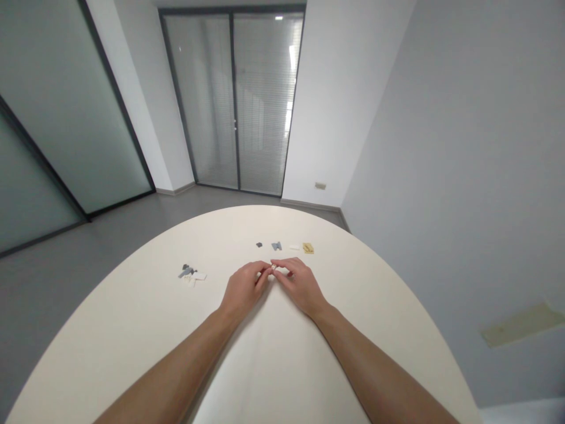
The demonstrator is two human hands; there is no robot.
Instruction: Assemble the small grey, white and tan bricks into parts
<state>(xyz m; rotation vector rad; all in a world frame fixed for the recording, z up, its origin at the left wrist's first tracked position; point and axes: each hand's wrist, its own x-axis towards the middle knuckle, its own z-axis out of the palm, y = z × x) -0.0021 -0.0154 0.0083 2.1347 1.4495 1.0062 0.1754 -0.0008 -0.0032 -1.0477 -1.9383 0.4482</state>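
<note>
My left hand [247,284] and my right hand [301,284] meet over the middle of the white table. Between their fingertips is a tiny white piece [273,267], pinched from both sides; its exact shape is too small to make out. Just beyond the hands lie, in a loose row, a small dark piece [259,244], some blue-grey pieces [276,246], a white strip [294,247] and several tan pieces [308,248].
A mixed pile of small grey, dark and white pieces [189,273] lies on the table to the left of my hands. The round white table [375,330] curves away at its far edge. Behind it stand glass doors [233,106] and a grey wall [468,153].
</note>
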